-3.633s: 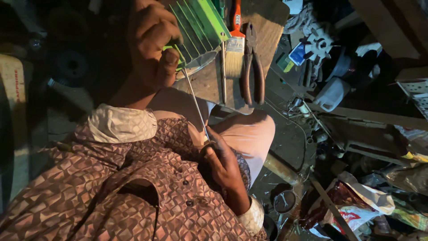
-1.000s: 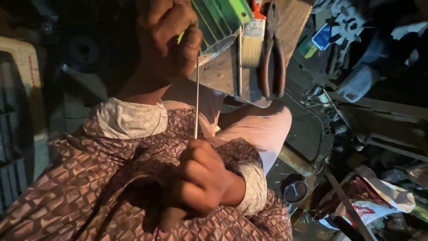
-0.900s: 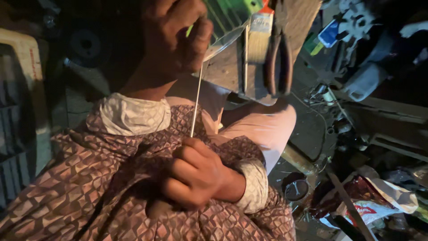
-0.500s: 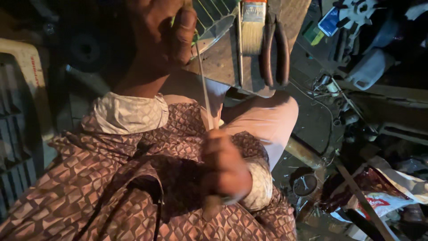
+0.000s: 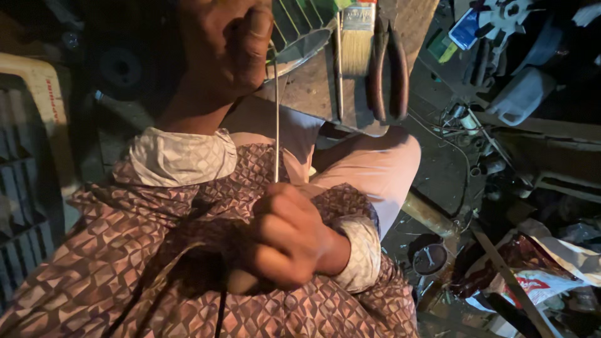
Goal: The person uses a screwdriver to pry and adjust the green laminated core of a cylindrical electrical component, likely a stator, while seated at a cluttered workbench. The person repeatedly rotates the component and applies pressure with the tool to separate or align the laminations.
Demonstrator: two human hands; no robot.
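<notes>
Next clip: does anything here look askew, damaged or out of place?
Nothing looks damaged. The thin metal rod runs straight between both fists, left hand and right hand. The pliers and paintbrush lie flat on the board; floor clutter is untidy.

The left hand is raised at the top of the view, fingers curled shut in a pinch, its forearm running down to a rolled cuff. The right hand sits below it, a closed fist, knuckles up, wrist bent inward.
</notes>
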